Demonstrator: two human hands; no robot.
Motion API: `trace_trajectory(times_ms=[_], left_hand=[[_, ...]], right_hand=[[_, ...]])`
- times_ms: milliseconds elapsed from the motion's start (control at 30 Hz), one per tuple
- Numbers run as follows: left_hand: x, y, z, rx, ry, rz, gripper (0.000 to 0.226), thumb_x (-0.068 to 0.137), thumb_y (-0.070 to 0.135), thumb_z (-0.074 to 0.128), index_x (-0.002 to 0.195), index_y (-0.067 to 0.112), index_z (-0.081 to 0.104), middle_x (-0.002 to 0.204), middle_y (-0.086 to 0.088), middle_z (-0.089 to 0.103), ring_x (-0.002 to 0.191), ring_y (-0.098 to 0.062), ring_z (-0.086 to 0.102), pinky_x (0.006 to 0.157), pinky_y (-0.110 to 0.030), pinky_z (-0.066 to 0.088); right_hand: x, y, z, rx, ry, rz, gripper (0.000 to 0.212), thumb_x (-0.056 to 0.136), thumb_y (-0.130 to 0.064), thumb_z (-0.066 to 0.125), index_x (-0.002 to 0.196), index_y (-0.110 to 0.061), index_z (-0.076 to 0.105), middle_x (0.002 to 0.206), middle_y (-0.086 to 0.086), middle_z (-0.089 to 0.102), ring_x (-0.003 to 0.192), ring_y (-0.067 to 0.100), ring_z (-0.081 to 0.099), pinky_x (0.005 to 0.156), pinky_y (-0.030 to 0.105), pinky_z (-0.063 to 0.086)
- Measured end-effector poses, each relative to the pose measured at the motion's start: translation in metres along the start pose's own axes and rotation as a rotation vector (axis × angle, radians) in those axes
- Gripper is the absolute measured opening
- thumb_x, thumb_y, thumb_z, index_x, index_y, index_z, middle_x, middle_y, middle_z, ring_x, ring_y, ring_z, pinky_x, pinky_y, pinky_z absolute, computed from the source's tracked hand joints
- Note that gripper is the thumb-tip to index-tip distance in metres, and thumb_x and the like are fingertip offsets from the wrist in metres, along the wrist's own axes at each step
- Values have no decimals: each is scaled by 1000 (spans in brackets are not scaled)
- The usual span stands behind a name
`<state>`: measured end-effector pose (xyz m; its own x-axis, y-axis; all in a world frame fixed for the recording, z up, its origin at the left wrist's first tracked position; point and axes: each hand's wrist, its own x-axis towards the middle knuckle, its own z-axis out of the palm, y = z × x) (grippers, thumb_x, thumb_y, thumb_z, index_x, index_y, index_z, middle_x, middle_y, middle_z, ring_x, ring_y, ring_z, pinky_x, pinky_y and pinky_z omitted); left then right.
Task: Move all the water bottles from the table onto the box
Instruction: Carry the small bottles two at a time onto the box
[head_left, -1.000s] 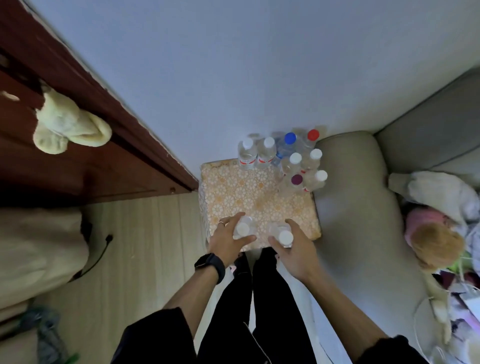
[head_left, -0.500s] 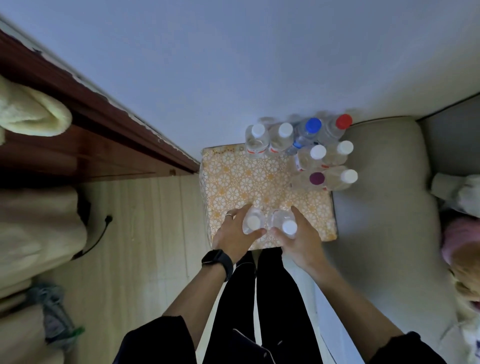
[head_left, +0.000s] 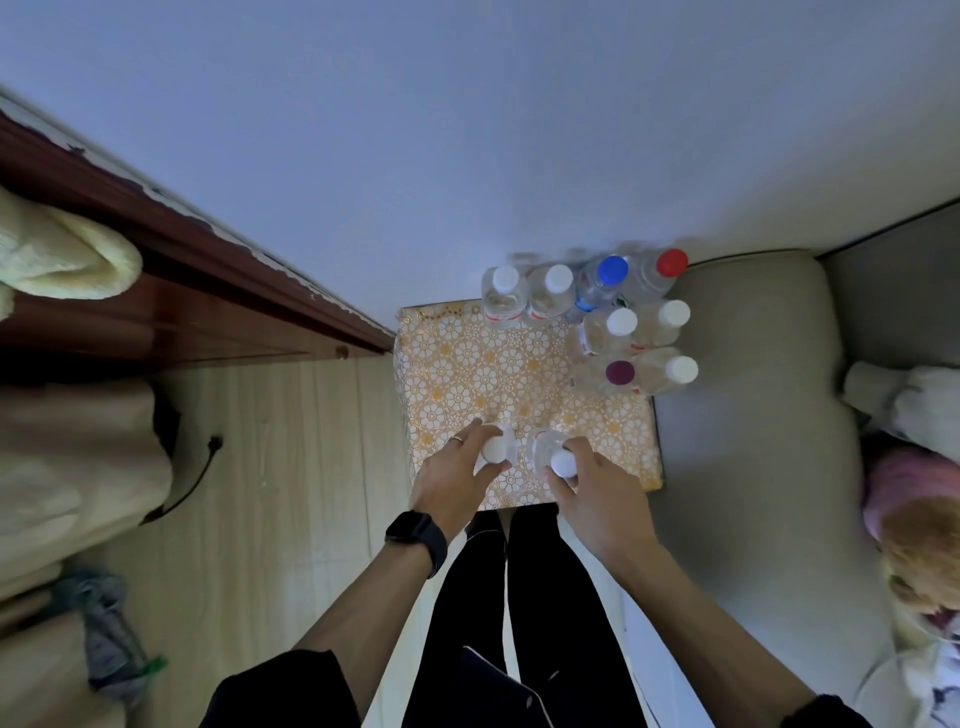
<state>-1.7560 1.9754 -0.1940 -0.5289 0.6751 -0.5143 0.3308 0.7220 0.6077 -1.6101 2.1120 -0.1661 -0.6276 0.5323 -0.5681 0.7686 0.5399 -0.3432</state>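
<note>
A home, seemingly a living room: a grey cushioned sofa (head_left: 737, 415) holds plush toys (head_left: 914, 525) at its right side. Pale wood-plank floor (head_left: 291, 493) lies left of the sofa, beside a dark wooden cabinet (head_left: 182, 291).

1. Left hand (head_left: 452, 480): a thin, pale ring (head_left: 456, 439) on one finger.
2. Left wrist: a black smartwatch (head_left: 418, 538) with a wide black strap.
3. Arms: dark sleeves, the left sleeve (head_left: 280, 691) and the right sleeve (head_left: 826, 712), ending near the elbows; forearms bare.
4. Legs: black trousers (head_left: 540, 597), with a thin pale edge line on the dark garment (head_left: 483, 691) over them.
</note>
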Motion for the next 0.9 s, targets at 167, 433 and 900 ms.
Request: trace_trajectory(times_ms=[167, 433, 900], left_hand=[[24, 14, -8, 14, 97, -4, 31, 91, 48, 64, 116, 46, 46, 139, 0, 59, 108, -27, 65, 82, -39, 51], [84, 41, -15, -96, 232, -26, 30, 91, 40, 68, 119, 37, 56, 96, -2, 72, 89, -24, 67, 69, -40, 56], [122, 50, -20, -87, 267, -7, 26, 91, 42, 67, 111, 43, 51, 87, 4, 66, 79, -23, 62, 58, -30, 42]], right_hand=[[19, -8, -23, 39, 50, -38, 35, 102, -39, 49, 122, -11, 46, 92, 7, 65, 82, 28, 64, 68, 39, 49], [80, -27, -48, -44, 137, -60, 38, 101, -33, 53, 131, -11, 44, 102, 14, 67, 90, 35, 67, 65, 40, 50], [124, -32, -72, -36, 180, -10, 41, 103, -36, 51, 132, -9, 42, 104, 15, 67, 98, 36, 65, 73, 45, 51]])
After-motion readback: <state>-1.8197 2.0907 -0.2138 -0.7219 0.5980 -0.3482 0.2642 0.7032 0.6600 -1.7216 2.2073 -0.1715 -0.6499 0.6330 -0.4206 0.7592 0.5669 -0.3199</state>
